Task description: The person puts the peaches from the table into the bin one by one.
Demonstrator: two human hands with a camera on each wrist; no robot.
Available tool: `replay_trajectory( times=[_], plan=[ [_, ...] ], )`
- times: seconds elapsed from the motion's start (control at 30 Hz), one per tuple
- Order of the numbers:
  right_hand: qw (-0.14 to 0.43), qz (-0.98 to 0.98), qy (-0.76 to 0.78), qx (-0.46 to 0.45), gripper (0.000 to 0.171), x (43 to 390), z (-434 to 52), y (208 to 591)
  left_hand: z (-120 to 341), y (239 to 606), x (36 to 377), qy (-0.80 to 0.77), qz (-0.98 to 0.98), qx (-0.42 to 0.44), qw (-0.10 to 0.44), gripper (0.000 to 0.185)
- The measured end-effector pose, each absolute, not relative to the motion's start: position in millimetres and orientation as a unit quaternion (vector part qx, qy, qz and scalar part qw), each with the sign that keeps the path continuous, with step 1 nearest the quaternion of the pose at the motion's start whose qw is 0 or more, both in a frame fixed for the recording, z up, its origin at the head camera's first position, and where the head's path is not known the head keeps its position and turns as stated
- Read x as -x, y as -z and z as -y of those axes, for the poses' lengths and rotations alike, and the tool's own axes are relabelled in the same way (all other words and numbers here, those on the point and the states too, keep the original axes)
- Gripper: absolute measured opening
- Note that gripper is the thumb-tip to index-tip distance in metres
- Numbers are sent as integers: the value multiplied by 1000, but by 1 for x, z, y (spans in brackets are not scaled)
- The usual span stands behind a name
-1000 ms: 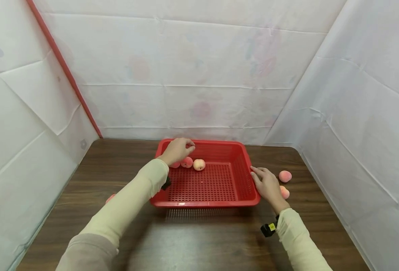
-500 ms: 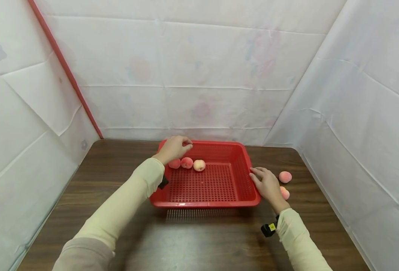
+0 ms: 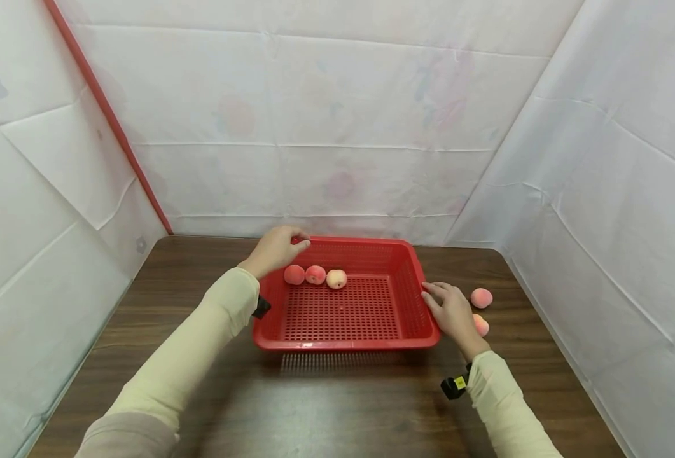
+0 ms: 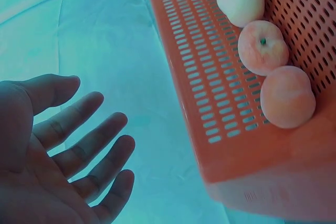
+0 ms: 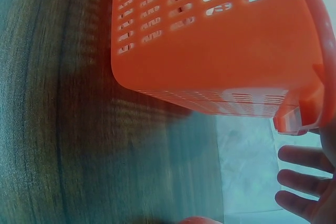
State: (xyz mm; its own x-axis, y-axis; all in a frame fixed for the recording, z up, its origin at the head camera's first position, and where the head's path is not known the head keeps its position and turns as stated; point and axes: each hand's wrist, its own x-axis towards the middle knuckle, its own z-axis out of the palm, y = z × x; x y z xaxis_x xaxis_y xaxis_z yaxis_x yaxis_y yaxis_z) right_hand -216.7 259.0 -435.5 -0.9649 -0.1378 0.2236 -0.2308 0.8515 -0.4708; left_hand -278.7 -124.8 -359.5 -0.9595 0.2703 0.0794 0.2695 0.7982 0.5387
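Three peaches (image 3: pixel 315 275) lie in the red basket (image 3: pixel 417 280). The empty left hand (image 3: pixel 272 250) is held with fingers loosely spread; the right hand (image 3: pixel 453 313), fingers relaxed, should be kept steadying the rim.

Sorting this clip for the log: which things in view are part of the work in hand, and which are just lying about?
In the work:
red basket
three peaches in the basket
two peaches on the table by the right hand
left hand, empty, over the basket's far-left corner
right hand, against the basket's right rim

Lying about:
wooden table
white cloth backdrop
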Motion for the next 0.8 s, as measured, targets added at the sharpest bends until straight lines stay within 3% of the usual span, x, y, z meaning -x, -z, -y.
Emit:
replay_trajectory(
  times=[0.8],
  plan=[
    [78, 961, -257, -73, 36, 214, -256, 436, 169, 361, 262, -270, -954, -128, -22, 28]
  ],
)
